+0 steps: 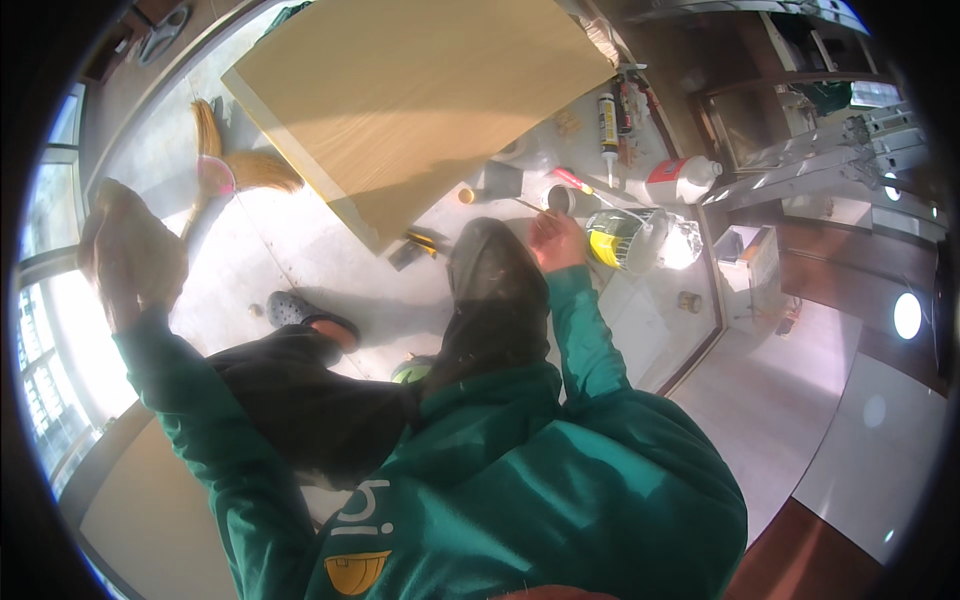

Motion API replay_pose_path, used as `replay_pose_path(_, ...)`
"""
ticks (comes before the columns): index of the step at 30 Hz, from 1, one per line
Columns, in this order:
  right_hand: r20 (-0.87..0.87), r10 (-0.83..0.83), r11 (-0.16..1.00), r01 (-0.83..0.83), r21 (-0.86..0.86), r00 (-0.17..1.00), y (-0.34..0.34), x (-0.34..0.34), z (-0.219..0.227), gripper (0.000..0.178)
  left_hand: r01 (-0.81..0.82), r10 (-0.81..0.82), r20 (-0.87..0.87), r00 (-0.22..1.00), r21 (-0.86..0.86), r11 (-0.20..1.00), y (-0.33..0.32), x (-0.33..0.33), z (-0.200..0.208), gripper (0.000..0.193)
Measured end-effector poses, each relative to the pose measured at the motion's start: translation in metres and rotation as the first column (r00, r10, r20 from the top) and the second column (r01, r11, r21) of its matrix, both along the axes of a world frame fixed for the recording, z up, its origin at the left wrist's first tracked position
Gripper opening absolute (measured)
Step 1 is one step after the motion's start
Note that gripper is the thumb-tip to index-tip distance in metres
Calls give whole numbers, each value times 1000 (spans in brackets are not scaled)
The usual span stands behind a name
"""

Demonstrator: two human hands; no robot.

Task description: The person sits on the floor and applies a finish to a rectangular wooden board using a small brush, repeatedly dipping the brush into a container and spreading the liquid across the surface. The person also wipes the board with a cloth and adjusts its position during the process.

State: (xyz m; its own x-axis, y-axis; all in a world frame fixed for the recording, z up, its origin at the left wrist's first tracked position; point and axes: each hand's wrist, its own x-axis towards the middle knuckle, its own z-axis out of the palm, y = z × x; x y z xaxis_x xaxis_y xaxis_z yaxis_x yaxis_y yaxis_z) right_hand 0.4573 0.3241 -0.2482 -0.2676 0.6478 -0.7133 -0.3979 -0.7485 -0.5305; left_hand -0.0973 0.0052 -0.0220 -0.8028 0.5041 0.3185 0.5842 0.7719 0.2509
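My right hand (557, 240) is beside my raised knee, its fingers curled around the end of a thin stick (526, 204). Close by, a metal can with a yellow label (612, 240) and a small dark cup (560, 199) rest on the floor. My left hand (132, 250) is raised at the far left, near the bright window. Glare and blur hide how its fingers lie and whether anything is in them. A large wood-grain panel (430, 110) spreads out in front of me, with a black-and-yellow utility knife (422, 242) near its closest corner.
A straw broom (257, 170) lies left of the panel. To the right are a sealant tube (608, 125), a white bottle with a red label (683, 181) and a red-handled tool (573, 180). My foot wears a dark clog (290, 308). Metal rails (820, 150) stand farther right.
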Motion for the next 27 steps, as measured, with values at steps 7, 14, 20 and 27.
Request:
replay_pose_path(7,-293,150,982,-108,154,944,3,-11,116,28,-35,-7,194,981,209,977,2,23,20,45)
replay_pose_path(14,-325,414,880,-282,383,850,-1,-102,198,22,-63,-388,356,850,800,596,-44,9,-6,35)
replay_pose_path(20,136,715,487,-628,608,686,-5,-201,215,32,-137,-504,382,775,879,457,-58,18,-11,22)
replay_pose_path(27,662,573,16,-814,580,483,-38,-309,225,27,-409,-721,389,573,898,160,-37,29,-26,11)
